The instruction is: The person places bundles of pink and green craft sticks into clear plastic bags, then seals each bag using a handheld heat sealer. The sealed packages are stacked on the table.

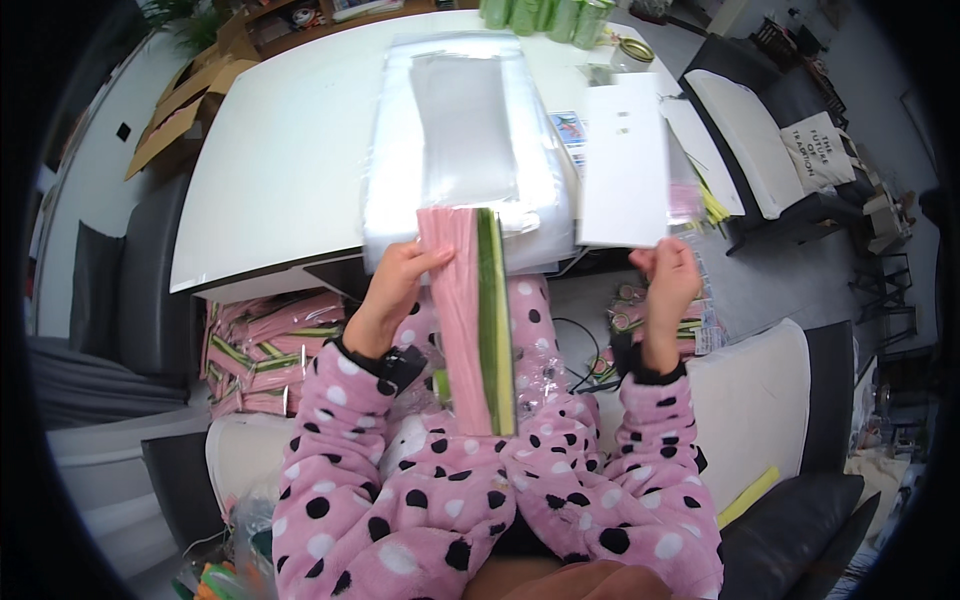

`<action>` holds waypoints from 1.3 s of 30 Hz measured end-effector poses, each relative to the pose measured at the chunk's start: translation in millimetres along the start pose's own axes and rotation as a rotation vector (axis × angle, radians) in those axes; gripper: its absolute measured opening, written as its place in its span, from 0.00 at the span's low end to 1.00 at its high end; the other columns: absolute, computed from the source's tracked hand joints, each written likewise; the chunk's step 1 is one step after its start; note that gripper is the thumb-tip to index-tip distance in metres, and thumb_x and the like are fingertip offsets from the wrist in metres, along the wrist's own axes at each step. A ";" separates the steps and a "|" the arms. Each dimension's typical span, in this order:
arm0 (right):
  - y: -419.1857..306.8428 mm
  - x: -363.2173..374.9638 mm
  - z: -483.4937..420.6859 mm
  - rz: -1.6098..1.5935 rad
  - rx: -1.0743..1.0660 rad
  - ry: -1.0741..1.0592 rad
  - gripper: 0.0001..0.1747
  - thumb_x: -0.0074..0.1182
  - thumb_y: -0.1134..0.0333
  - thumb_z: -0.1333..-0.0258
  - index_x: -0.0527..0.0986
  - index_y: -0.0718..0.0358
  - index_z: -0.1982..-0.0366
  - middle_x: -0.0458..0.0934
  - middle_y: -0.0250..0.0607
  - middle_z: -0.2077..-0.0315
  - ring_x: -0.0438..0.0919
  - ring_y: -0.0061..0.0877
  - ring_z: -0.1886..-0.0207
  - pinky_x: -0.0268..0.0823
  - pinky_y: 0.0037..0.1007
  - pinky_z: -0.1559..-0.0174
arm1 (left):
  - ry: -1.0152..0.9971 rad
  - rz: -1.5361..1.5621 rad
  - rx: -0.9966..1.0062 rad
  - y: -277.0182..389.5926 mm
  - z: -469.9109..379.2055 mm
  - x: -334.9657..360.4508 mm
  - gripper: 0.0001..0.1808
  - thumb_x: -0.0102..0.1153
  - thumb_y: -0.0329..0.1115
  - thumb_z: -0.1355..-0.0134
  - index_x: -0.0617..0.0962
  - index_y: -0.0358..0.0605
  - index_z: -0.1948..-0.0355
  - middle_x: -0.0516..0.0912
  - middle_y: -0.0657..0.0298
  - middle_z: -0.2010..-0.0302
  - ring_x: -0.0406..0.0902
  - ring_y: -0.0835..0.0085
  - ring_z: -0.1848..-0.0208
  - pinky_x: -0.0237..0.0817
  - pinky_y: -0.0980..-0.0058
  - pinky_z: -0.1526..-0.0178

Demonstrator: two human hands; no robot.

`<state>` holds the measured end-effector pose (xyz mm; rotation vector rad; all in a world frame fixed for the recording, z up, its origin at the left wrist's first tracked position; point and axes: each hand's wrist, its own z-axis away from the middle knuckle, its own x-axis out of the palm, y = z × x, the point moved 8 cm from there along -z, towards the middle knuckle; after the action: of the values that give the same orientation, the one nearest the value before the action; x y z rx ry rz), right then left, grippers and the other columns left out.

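Note:
My left hand [409, 281] grips a long flat bundle of pink, dark green and yellow-green strips [465, 322] near its upper end, thumb on top. The bundle hangs over my lap. My right hand [670, 274] is at the lower right corner of a white rectangular card or sheet [624, 165], its fingers curled at the edge; the image is slightly blurred there. A stack of clear plastic sleeves [540, 172] lies on the white table [277, 157], overhanging the near edge just beyond the bundle.
Many wrapped pink and green bundles [262, 352] lie below the table at left, others [686, 307] at right. Green rolls [544, 15] and a glass jar [634, 54] stand at the far side. An open cardboard box [176, 105] is at far left; dark chairs stand around.

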<state>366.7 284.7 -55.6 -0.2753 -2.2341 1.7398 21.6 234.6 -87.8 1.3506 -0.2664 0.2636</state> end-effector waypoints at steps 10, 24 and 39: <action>61.5 102.3 138.4 -0.021 0.600 -0.839 0.14 0.49 0.68 0.40 0.70 0.68 0.54 0.77 0.33 0.68 0.75 0.16 0.68 0.68 0.18 0.63 | 0.099 0.043 0.089 15.4 7.2 -7.0 0.12 0.60 0.33 0.44 0.81 0.31 0.71 0.81 0.62 0.74 0.75 0.81 0.74 0.65 0.84 0.69; -51.8 200.9 26.1 -0.470 0.330 -0.947 0.38 0.29 0.44 0.35 0.76 0.75 0.67 0.78 0.43 0.69 0.75 0.27 0.61 0.62 0.28 0.50 | 0.210 -0.324 0.427 38.9 40.5 22.1 0.11 0.61 0.31 0.48 0.80 0.32 0.68 0.76 0.62 0.62 0.73 0.78 0.62 0.63 0.80 0.60; -81.9 167.9 96.2 0.049 -0.611 -1.054 0.16 0.46 0.82 0.56 0.80 0.65 0.65 0.69 0.49 0.46 0.55 0.45 0.35 0.45 0.44 0.36 | 0.268 -0.073 0.420 12.7 38.2 5.4 0.12 0.59 0.24 0.46 0.77 0.35 0.59 0.80 0.62 0.60 0.76 0.79 0.60 0.67 0.80 0.57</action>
<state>178.4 231.5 21.2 0.6349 -3.4793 1.2783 21.0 199.9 -66.8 1.7140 0.0688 0.4522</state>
